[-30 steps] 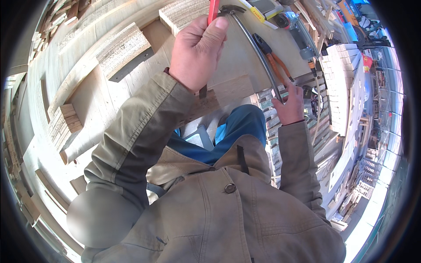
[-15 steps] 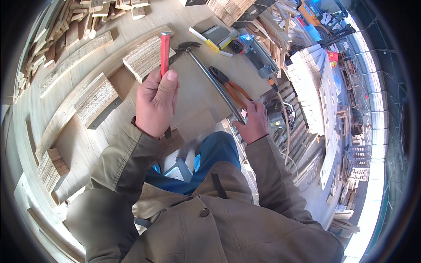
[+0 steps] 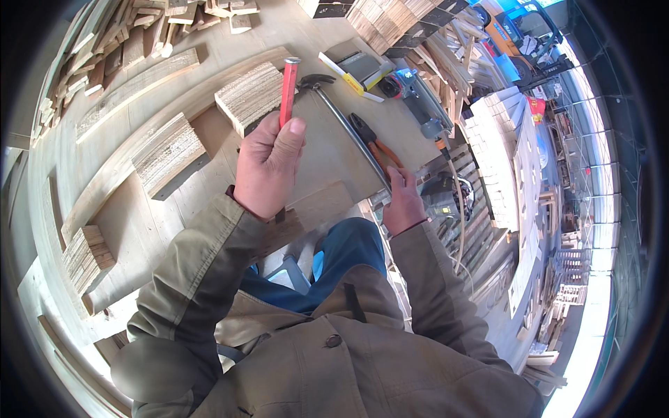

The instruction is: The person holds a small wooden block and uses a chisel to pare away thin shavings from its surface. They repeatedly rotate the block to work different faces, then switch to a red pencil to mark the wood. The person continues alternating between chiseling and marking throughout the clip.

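head view: at ten o'clock the left hand (image 3: 268,167) clenches a red tool (image 3: 288,94), capped end up; at three, the right hand (image 3: 405,205) has fingers around the end of a steel hammer (image 3: 348,130), head toward twelve. a full wrap seems best — clear of the pliers (image 3: 364,130) at one.
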Tool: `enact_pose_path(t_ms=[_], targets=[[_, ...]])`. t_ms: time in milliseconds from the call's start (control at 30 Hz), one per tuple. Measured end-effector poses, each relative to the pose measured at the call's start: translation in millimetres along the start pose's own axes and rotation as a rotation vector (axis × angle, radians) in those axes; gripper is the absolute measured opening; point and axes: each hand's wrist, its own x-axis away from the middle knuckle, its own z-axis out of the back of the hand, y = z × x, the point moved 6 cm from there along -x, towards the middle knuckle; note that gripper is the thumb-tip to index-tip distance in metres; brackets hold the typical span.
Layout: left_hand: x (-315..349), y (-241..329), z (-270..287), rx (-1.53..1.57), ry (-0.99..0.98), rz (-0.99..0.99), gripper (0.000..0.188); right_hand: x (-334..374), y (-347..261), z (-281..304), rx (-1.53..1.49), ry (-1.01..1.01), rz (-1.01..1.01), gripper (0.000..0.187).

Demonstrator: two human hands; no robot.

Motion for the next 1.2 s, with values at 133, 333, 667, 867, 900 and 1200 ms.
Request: enact_pose_path(t_ms=[133, 333, 667, 867, 900, 1200], targets=[[-0.2, 0.9, 0.0, -0.052, 0.024, -0.029, 0.029, 0.8, -5.3, 7.5, 0.048, 0.009, -0.02, 0.066], [0.3, -2.5, 1.2, -0.148, -0.008, -0.066, 0.033, -4.3, -2.1, 26.6, 0.15, 0.009, -0.066, 0.021], [-0.4, -0.6, -2.4, -0.133, -0.022, -0.12, 0.035, 13.9, 3.0, 85.5, -0.166, 0.147, -0.098, 0.025], [-2.1, -3.0, -0.5, -0.148, 0.0, -0.107, 0.035, 58.9, 9.9, 114.7, -0.69, 0.407, -0.085, 0.018], [-2.1, -3.5, -0.4, -0.148, -0.002, -0.094, 0.034, 61.5, 8.5, 113.9, -0.784, 0.399, -0.103, 0.02], [-0.3, -0.8, -1.8, -0.141, -0.004, -0.082, 0.034, 15.2, -32.3, 137.6, -0.734, 0.173, 0.104, 0.035]])
